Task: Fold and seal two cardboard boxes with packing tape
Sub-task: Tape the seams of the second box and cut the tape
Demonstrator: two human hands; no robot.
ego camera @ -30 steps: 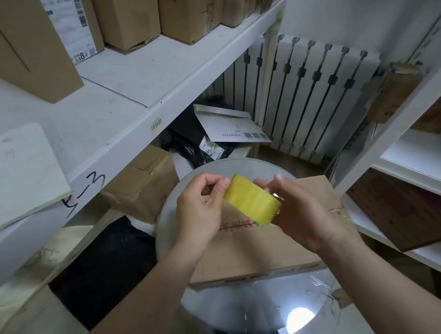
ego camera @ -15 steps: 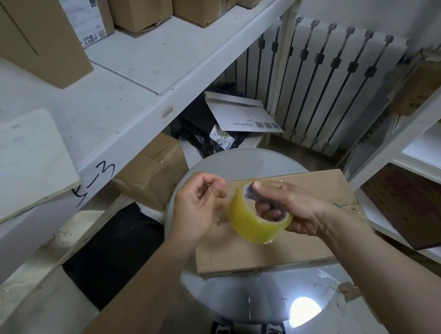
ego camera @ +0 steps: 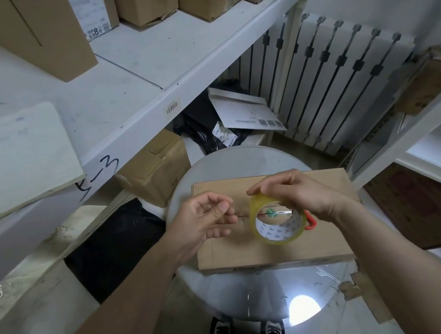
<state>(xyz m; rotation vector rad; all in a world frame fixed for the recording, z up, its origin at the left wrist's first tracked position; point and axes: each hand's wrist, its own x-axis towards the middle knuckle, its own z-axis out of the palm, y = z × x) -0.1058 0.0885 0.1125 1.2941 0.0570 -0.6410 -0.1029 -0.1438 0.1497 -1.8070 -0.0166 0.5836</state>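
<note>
Head view, nearest: two dark shoes [ego camera: 246, 331] at 6 o'clock, below the table's rim.
Round table [ego camera: 224, 292]: grey and glossy, bearing the box.
Cardboard box [ego camera: 275, 252]: lies flat on the table, its flap seam running from 9 to 3 o'clock.
Right hand [ego camera: 301, 195]: fingers curled over the top of the yellow tape roll [ego camera: 278, 232], gripping it above the box's middle, the roll's hole facing the camera.
Left hand [ego camera: 204, 222]: at the roll's 9 o'clock, thumb and forefinger pinching the clear tape end [ego camera: 238, 220].
Red piece [ego camera: 310, 222]: at the roll's 3 o'clock, partly hidden.
Farther: brown carton [ego camera: 155, 169] at 10 o'clock under the shelf [ego camera: 145, 73]; white envelope [ego camera: 242, 110] at 12; radiator [ego camera: 342, 78] at 1.
</note>
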